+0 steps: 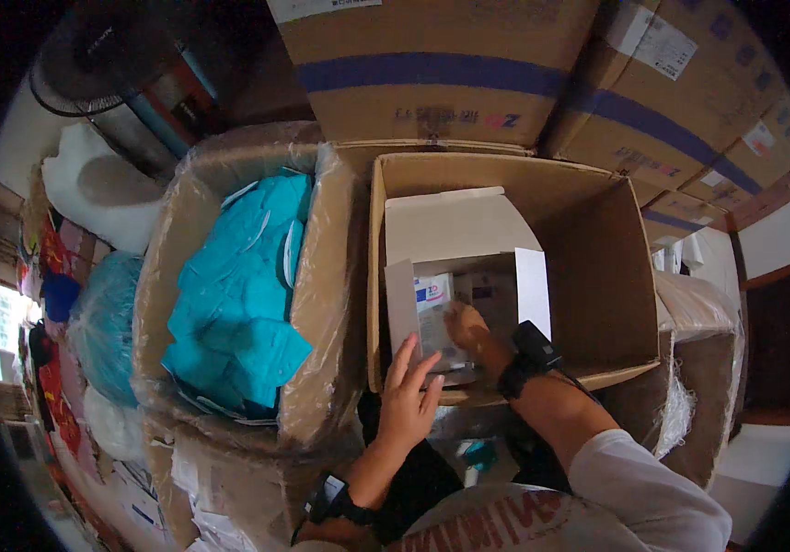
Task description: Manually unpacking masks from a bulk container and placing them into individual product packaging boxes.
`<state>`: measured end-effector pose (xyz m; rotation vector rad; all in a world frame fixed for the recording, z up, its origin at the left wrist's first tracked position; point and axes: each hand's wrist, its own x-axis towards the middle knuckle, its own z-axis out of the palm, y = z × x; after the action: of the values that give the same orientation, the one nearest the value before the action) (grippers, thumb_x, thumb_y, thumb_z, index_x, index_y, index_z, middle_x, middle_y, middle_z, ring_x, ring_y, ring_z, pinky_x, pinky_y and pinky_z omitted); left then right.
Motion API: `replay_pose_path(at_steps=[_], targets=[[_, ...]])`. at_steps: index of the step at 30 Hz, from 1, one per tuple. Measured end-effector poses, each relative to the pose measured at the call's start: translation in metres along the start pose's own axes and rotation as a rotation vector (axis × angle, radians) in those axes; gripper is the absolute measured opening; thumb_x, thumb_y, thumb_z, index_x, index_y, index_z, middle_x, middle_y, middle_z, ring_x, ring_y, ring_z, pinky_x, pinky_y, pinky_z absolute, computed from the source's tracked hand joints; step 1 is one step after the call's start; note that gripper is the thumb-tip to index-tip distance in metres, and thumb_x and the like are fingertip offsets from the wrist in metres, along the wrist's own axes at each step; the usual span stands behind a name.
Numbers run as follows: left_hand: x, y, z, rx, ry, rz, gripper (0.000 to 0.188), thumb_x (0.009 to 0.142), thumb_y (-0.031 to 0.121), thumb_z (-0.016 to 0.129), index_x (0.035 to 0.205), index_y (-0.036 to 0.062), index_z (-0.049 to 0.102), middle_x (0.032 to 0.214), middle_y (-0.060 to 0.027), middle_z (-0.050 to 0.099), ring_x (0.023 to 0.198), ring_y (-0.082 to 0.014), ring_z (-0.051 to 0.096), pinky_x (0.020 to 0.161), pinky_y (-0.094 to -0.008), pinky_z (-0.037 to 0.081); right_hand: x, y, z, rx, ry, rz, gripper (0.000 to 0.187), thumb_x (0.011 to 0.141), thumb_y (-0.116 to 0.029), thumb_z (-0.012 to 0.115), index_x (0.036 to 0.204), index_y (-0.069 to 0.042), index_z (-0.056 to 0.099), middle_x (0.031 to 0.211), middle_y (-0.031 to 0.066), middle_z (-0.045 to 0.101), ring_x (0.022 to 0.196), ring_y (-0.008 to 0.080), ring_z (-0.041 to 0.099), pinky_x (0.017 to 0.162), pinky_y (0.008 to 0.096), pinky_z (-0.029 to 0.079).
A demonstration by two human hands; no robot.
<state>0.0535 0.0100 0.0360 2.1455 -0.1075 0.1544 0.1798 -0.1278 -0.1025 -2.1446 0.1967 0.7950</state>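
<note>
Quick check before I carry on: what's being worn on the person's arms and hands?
Both hands are bare, no gloves. The left hand has a black watch-like band at its wrist. The right hand has a bulkier black wrist device, with a white sleeve further up the arm.

Inside the open carton (pixel 588 267), toward its left wall, a smaller white box (pixel 455 230) with flaps raised; packets (pixel 432 308) within. Right hand (pixel 467 327) in that box, on the packets; left hand (pixel 409 396) at its near edge. Left of the carton, a lined box (pixel 326 276) holding masks (pixel 238 294). Behind both, stacked cartons (pixel 432 74). Far left, a fan (pixel 91 55).
</note>
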Motion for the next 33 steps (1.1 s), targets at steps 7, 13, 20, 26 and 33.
replay_pose_path(at_steps=[7, 13, 20, 26, 33], targets=[[-0.014, -0.011, -0.001, -0.064, 0.042, -0.043, 0.028, 0.084, 0.009, 0.048, 0.111, 0.0045, 0.054, 0.131, -0.0181, 0.036, 0.117, -0.0325, 0.040, 0.095, -0.0372, 0.033, 0.007, 0.032, 0.037, -0.122, 0.162, -0.245, 0.040, 0.083, -0.024, 0.046, 0.113, 0.003, 0.047, 0.113, 0.0276, 0.049, 0.101, 0.0393, 0.050, 0.085, 0.0395, 0.042], [-0.020, -0.007, -0.008, -0.075, 0.148, -0.062, 0.028, 0.086, 0.009, 0.045, 0.112, 0.0039, 0.053, 0.124, -0.0194, 0.042, 0.114, -0.0321, 0.043, 0.094, -0.0368, 0.035, -0.057, -0.021, 0.037, -0.362, 0.274, -0.319, 0.056, 0.082, -0.023, 0.048, 0.127, 0.005, 0.029, 0.130, 0.0272, 0.031, 0.117, 0.0392, 0.037, 0.095, 0.0382, 0.035], [-0.030, -0.017, -0.015, -0.192, 0.206, -0.088, 0.029, 0.087, 0.008, 0.043, 0.115, 0.0042, 0.050, 0.119, -0.0177, 0.047, 0.112, -0.0293, 0.045, 0.092, -0.0332, 0.035, -0.070, -0.047, 0.029, -0.073, 0.304, -0.406, 0.052, 0.077, -0.017, 0.054, 0.121, 0.000, 0.033, 0.115, 0.0251, 0.043, 0.105, 0.0400, 0.045, 0.085, 0.0435, 0.041], [-0.032, -0.016, -0.015, -0.309, 0.218, -0.121, 0.029, 0.088, 0.008, 0.043, 0.116, 0.0040, 0.049, 0.115, -0.0124, 0.051, 0.107, -0.0227, 0.048, 0.092, -0.0306, 0.035, -0.049, -0.042, 0.023, -0.243, 0.330, -0.140, 0.043, 0.077, -0.023, 0.058, 0.115, -0.007, 0.046, 0.111, 0.0197, 0.049, 0.099, 0.0373, 0.051, 0.081, 0.0438, 0.043], [-0.034, -0.014, -0.014, -0.298, 0.220, -0.144, 0.029, 0.088, 0.008, 0.043, 0.117, 0.0041, 0.049, 0.115, -0.0123, 0.051, 0.108, -0.0218, 0.047, 0.093, -0.0295, 0.034, -0.072, -0.051, 0.028, -0.323, 0.399, -0.262, 0.039, 0.077, -0.023, 0.056, 0.114, -0.012, 0.049, 0.112, 0.0146, 0.050, 0.099, 0.0351, 0.052, 0.081, 0.0442, 0.043]])
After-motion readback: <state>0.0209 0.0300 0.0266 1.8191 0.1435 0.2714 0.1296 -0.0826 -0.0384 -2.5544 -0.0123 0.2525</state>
